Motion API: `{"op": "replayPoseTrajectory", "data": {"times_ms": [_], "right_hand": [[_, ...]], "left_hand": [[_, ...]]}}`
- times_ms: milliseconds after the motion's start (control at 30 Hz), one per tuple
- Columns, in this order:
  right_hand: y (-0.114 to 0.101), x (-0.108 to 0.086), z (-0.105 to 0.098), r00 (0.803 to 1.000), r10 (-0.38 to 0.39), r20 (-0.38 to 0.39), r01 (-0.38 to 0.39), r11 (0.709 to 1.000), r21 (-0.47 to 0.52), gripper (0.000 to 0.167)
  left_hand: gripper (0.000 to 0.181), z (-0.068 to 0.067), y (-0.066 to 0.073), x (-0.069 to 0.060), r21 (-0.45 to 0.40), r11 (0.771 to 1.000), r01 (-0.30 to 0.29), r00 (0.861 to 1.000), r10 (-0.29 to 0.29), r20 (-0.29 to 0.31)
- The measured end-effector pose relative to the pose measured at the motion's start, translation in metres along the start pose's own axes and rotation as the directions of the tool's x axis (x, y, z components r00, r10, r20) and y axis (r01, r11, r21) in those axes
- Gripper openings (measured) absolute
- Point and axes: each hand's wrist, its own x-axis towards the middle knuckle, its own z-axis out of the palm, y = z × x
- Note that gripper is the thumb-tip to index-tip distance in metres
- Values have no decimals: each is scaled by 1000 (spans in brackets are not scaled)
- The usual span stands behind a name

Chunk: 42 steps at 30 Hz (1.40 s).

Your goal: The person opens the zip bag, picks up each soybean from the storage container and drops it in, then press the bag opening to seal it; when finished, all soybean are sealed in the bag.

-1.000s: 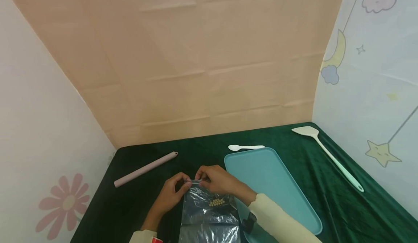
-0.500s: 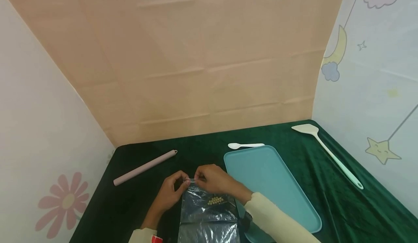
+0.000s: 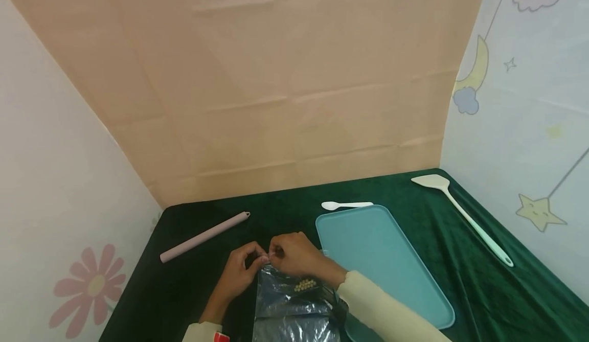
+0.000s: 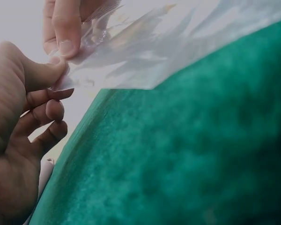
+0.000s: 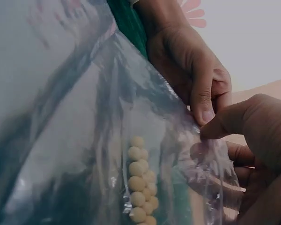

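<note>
A clear plastic bag hangs below both hands near the front of the table in the head view. Inside it lies a small cluster of pale yellow balls, seen close in the right wrist view. My left hand pinches the bag's top left corner between thumb and forefinger, its other fingers loosely bent in the left wrist view. Right against it, my right hand pinches the top edge, and the two hands' fingertips meet. Part of that edge is hidden behind the right hand.
A blue-green tray lies right of the bag, partly under my right forearm. A white spoon is behind it. A pale turner lies far right, a pink rod at left, all on a dark green cloth.
My right hand has slid left along the bag's top edge until its fingertips reach the left hand's. The left hand has stayed nearly in place.
</note>
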Motion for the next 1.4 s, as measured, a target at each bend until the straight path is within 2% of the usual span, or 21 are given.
{"op": "replayPoseTrajectory", "data": {"times_ms": [100,267,333,700,967,1167,1267,1400], "right_hand": [[1,1,-2,1000,21,4,-21,1000,-8,5],[9,-3,-6,998,59,34,-57,998,-39,3],[12,-7,-10,997,65,38,-63,997,-43,4],[31,-28,-40,999,36,27,-35,999,-32,7],[46,-59,-58,996,82,39,-82,997,6,9],[53,-74,-65,987,126,96,-134,987,84,9],[54,-76,-67,987,137,77,-144,986,80,9],[55,-75,-64,991,131,32,-132,991,35,11]], "left_hand": [[4,0,5,3,26,999,-18,1000,19,-14],[9,-4,30,5,27,999,-17,1000,17,-11],[10,-6,35,6,27,999,-20,1000,21,-7],[14,-14,32,9,68,996,-53,998,54,-23],[12,-10,29,5,40,997,-63,998,63,7],[12,-9,31,2,34,999,-42,999,42,6],[11,-10,28,2,29,999,-20,1000,19,14],[11,-11,17,-2,37,999,14,1000,-15,28]]}}
